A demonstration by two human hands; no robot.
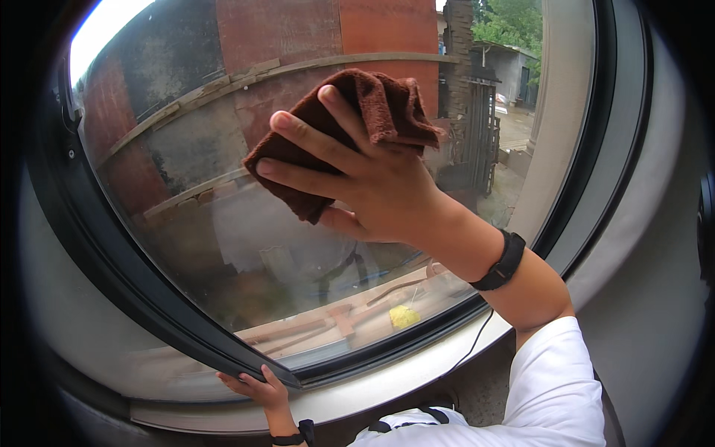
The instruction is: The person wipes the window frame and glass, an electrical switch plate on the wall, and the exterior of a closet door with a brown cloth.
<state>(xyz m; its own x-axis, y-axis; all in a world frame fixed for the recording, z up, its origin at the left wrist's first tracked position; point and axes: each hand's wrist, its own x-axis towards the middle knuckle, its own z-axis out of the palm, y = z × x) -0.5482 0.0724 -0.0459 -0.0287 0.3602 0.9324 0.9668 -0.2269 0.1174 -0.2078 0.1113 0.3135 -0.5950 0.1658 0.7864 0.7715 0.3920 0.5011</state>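
Observation:
My right hand presses a folded brown cloth against the window pane, its fingers spread over the cloth. A black band circles that wrist. Low in the view, my left hand touches the lower corner of the dark window frame, palm up and fingers apart, with nothing held in it. The glass shows a faint reflection of a person in light clothing.
A pale window sill runs beneath the frame, with a thin black cable crossing it. Beyond the glass are red and dark wall panels, timber pieces and a yellow object.

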